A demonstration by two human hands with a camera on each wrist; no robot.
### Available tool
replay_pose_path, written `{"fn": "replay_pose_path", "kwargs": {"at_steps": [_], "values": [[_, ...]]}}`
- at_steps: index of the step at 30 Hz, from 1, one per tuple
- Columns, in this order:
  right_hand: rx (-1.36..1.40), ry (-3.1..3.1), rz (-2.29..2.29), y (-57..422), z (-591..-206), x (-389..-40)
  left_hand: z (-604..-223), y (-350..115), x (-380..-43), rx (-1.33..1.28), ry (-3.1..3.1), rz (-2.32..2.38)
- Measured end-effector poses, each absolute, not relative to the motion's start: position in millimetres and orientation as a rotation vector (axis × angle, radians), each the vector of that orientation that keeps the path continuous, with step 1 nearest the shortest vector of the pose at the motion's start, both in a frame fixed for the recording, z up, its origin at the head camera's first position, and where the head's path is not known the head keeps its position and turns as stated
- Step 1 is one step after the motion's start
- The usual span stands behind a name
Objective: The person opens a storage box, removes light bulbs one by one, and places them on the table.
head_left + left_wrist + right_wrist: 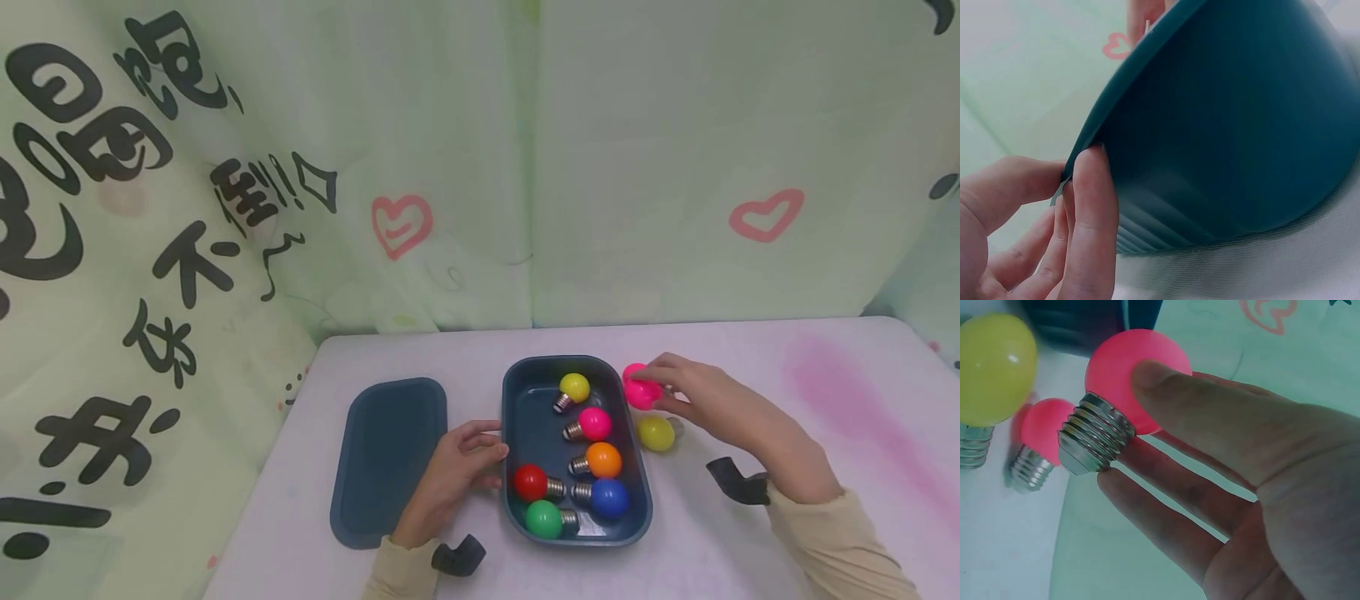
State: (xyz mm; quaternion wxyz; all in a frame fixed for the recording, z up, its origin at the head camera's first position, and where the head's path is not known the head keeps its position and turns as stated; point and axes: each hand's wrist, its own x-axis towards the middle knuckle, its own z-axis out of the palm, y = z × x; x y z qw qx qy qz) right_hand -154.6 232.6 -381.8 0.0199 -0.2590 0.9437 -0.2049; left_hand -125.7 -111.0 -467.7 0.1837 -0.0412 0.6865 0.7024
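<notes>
The held pink bulb (1119, 375) has a smooth, bright round globe and a silvery, threaded screw base. It is just outside the right edge of the dark blue tray (536, 446), toward its far end. The right hand (703, 396) clamps it, thumb pressed on the globe and fingertips behind it. On the tray's left edge, the left hand (459, 467) pinches the rim between thumb and fingers.

Six bulbs lie inside the tray, one of each colour: yellow bulb (575, 387), pink bulb (595, 424), orange bulb (603, 460), red bulb (530, 482), blue bulb (609, 498) and green bulb (543, 519). Two more rest right of the tray: a second yellow bulb (656, 433) and another pink bulb (1044, 428) (so nine altogether, three of them pink).

One flat blue panel (390, 458) lies left of the tray, on the pale table (285, 533); a curtain (637, 167) with two red hearts hangs beyond the tray.
</notes>
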Motion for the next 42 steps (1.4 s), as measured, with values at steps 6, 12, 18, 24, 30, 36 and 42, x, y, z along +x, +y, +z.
{"fn": "replay_pose_path", "kwargs": {"at_steps": [6,12,18,24,30,36,42], "values": [[-0.804,2.942,-0.632,237,-389,-157,-467,-111,-125,-0.115,1.929,1.986],[-0.735,2.919,-0.648,239,-395,-161,-466,-111,-124,-0.123,1.924,1.982],[-0.691,2.898,-0.639,241,-403,-165,-466,-110,-124,-0.125,1.915,1.985],[-0.649,2.871,-0.618,241,-409,-168,-466,-111,-124,-0.115,1.913,1.988],[-0.632,2.861,-0.614,242,-413,-169,-467,-111,-124,-0.111,1.898,1.996],[-0.608,2.853,-0.624,242,-418,-170,-468,-112,-125,-0.113,1.904,1.992],[-0.588,2.856,-0.634,242,-422,-171,-470,-112,-126,-0.117,1.915,1.991]]}}
